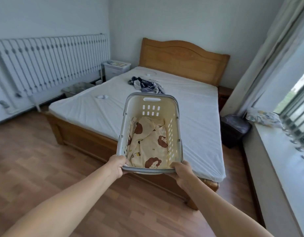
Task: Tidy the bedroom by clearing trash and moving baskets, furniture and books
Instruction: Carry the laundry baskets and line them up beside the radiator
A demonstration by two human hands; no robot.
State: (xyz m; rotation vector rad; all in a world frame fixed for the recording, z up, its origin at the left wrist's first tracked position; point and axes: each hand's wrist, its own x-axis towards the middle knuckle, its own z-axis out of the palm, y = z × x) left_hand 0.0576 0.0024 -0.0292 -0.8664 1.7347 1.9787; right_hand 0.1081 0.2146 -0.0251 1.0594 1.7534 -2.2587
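A white plastic laundry basket (174,117) with a grey rim is held out over the foot of the bed (195,117). Inside it lies a cream cloth with brown bear prints (147,147). My left hand (116,165) grips the near rim at its left corner, and my right hand (183,171) grips the near rim at its right corner. On the white mattress lie a dark blue and checked heap of clothes (146,84) and a small white crumpled item (102,96).
A white nightstand (116,69) with books on top stands left of the wooden headboard. A white railing (50,62) leans on the left wall. A bin (76,88) sits beside the bed. A dark stool (235,129) stands under the windowsill at right.
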